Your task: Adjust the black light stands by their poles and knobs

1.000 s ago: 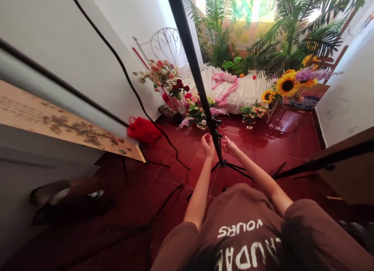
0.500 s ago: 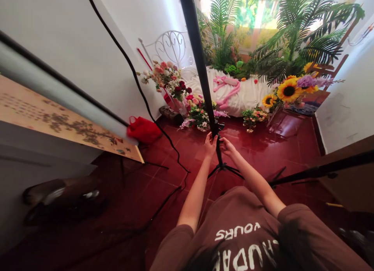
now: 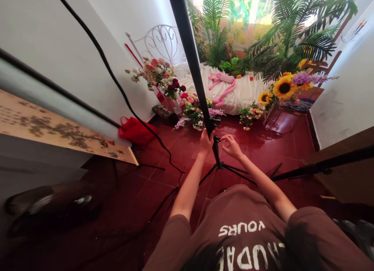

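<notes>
The left hand [image 3: 207, 141] has its fingers closed round the pole of the black stand [image 3: 191, 54], whose spread legs [image 3: 219, 165] sit on the red floor [image 3: 187, 146] at that hand's 5 o'clock. The right hand [image 3: 231, 147] is at its 3 o'clock — fingers half open and loosely curled beside a small black knob [image 3: 216, 138]; whether they touch it, I cannot tell. A red bag [image 3: 137, 131] lies at the left hand's 9 o'clock.
</notes>
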`<state>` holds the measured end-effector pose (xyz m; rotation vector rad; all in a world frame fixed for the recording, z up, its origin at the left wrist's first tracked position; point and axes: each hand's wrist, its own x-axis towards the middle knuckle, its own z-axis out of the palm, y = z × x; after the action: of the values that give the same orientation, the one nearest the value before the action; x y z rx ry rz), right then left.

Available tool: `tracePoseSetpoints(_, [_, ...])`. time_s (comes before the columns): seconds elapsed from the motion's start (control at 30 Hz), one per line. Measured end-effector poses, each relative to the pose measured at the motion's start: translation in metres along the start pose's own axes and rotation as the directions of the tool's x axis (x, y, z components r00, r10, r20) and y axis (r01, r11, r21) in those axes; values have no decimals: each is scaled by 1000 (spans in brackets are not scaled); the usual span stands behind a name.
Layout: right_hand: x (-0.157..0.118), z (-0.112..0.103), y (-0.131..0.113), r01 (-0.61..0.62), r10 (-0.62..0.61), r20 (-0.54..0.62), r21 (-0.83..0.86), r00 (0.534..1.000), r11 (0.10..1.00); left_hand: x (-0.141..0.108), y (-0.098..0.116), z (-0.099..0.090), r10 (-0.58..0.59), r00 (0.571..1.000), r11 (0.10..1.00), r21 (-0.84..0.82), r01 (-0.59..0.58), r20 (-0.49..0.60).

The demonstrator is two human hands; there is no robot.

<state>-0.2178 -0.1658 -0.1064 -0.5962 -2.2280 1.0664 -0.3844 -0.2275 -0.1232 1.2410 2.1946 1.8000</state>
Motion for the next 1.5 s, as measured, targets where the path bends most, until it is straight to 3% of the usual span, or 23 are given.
tracePoseSetpoints(0.1, [-12, 1, -5, 17, -16, 97, -13, 995, 1000, 7, 3, 0, -3, 1000, 1000, 5, 3, -6])
tracePoseSetpoints(0.2, [-18, 4, -4, 2, 0, 121, -15, 993, 1000, 15, 10, 2, -35, 998, 999, -14, 35, -43])
tracePoseSetpoints(0.33, [-18, 9, 1, -66, 67, 96, -15, 993, 998, 29, 32, 0, -5, 995, 999, -41, 1, -96])
tracePoseSetpoints(0.53, [-16, 14, 1, -96, 97, 57, -14, 994, 995, 61, 83, -8, 82, 979, 985, -132, -107, -186])
tracePoseSetpoints(0.67, [-13, 17, -4, -130, 130, -14, -35, 991, 991, 72, 102, -11, 110, 972, 971, -189, -150, -209])
tracePoseSetpoints(0.87, [3, 17, -11, -215, 192, -136, -182, 972, 959, 73, 105, -12, 109, 973, 969, -196, -149, -202])
tracePoseSetpoints(1.3, [25, 16, -10, -259, 254, -72, -431, 965, 864, 73, 103, -13, 112, 972, 969, -196, -154, -208])
tracePoseSetpoints(1.5, [32, 11, -16, -305, 319, -27, -376, 947, 875, 72, 95, -9, 64, 981, 956, -271, -114, -185])
